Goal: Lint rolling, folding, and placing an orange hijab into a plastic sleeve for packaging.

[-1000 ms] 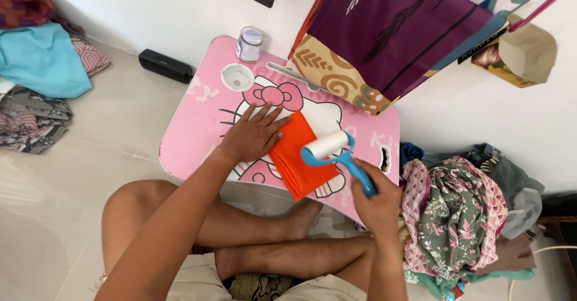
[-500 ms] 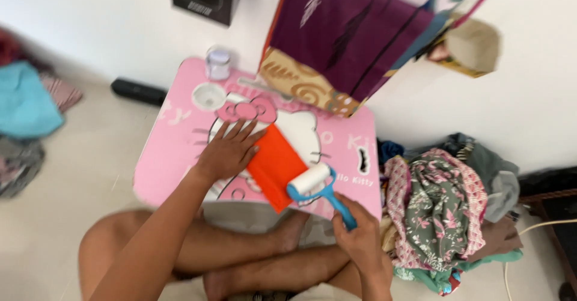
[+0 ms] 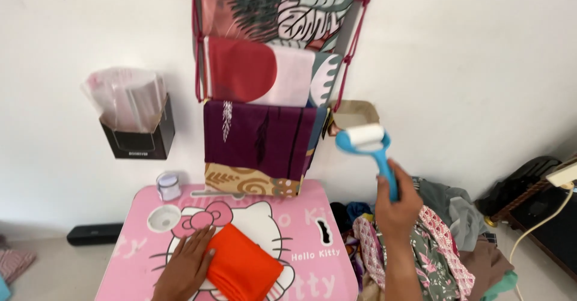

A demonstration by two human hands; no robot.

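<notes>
a head-worn camera looks down and forward at a small pink tabletop (image 3: 312,277) printed with a cartoon cat, standing against a white wall. the left hand (image 3: 187,266) lies flat with fingers spread, palm pressing on the left edge of a folded orange cloth (image 3: 243,268); it grips nothing. the cloth sits on the tabletop at about 6 o'clock in the view, just right of that hand.

the right hand (image 3: 396,208) is raised off the tabletop at about 3 o'clock from the cloth, clenched around the blue handle of a lint roller (image 3: 368,146). the roller's white drum points up toward the wall, well above the cloth and apart from it.

at 11 o'clock from the cloth, near the tabletop's back edge, stands a small clear jar (image 3: 169,186), and just in front of it lies a round white lid (image 3: 163,218).

on the wall at 12 o'clock hangs a fabric organiser (image 3: 270,66) holding folded patterned cloths in purple, red and leaf print. at 10 o'clock a black wall holder (image 3: 139,136) carries clear plastic bags.

on the floor at 4 o'clock lies a pile of patterned clothes (image 3: 439,247). a black bar-shaped box (image 3: 95,234) rests on the floor at 9 o'clock, by the wall.
</notes>
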